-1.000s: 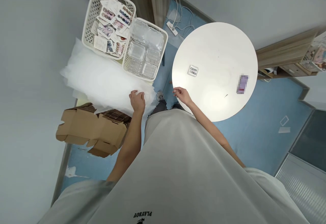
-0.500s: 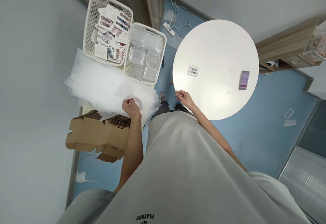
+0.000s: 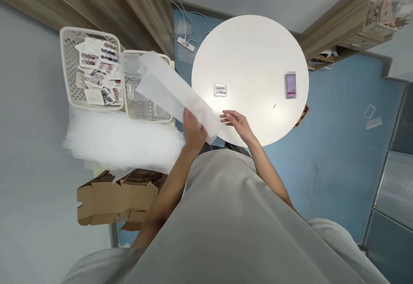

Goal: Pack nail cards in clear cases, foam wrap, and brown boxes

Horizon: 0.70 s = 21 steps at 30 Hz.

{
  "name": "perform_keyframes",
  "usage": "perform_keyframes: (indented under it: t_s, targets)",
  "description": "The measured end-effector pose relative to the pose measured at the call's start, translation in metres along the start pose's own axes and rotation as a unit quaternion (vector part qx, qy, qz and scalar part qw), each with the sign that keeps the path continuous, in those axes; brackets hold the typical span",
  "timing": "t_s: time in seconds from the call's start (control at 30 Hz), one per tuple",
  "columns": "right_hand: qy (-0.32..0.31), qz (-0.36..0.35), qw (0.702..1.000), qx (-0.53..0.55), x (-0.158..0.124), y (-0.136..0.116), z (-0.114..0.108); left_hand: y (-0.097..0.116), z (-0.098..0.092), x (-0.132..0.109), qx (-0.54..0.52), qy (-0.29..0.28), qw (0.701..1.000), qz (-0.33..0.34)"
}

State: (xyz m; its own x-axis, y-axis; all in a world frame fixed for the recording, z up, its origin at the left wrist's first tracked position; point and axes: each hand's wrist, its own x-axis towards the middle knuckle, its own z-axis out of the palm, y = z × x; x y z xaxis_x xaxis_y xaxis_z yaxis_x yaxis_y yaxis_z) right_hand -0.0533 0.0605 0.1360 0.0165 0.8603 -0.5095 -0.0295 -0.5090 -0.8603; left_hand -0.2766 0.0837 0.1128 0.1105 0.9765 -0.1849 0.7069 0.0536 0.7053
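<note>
My left hand [image 3: 193,131] is closed on the near end of a thin white packing sheet [image 3: 166,84]. The sheet stretches up and left over a basket of clear boxes, and its near end hangs by the table's left edge. My right hand [image 3: 238,123] hovers over the near edge of the round white table [image 3: 258,51], fingers apart and close to the sheet, holding nothing. Just beyond it on the table lies a small clear case [image 3: 220,90] with dark contents. To my left is a soft pile of white packing sheets [image 3: 122,140].
A white basket [image 3: 68,81] holds cards of colourful small pieces. Beside it, another basket [image 3: 148,53] contains clear plastic boxes. Flattened brown cardboard boxes [image 3: 106,200] lie near the pile. A blurred purple item [image 3: 291,85] rests on the table's right. A power strip [image 3: 185,44] is on the floor.
My left hand has moved from the pile toward the table, bringing a white packing sheet with it. My right hand's fingers have spread near the table edge. The view has shifted to the right.
</note>
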Motion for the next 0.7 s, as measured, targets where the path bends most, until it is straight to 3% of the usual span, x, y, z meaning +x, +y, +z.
perform_keyframes:
  t_s: [0.1,0.17,0.27,0.37,0.53,0.7]
  targets:
    - [0.029,-0.009,0.999,0.032,-0.001,-0.002,-0.046,0.048,0.047,0.019,-0.010,-0.023,0.992,0.126]
    - [0.044,-0.002,0.998,0.036,-0.002,0.005,-0.080,0.069,0.081,0.030,-0.014,-0.064,0.983,0.169]
    - [0.059,0.029,0.998,0.021,-0.004,0.027,-0.128,0.084,0.134,0.041,-0.003,-0.129,0.974,0.186]
    - [0.077,0.083,0.994,0.001,-0.002,0.058,-0.166,0.084,0.185,0.047,0.020,-0.187,0.965,0.182]
    - [0.114,0.157,0.980,-0.038,0.012,0.116,-0.196,0.075,0.250,0.045,0.082,-0.251,0.952,0.156]
    - [0.144,0.171,0.970,-0.094,0.028,0.145,-0.199,0.074,0.275,0.032,0.129,-0.270,0.946,0.128]
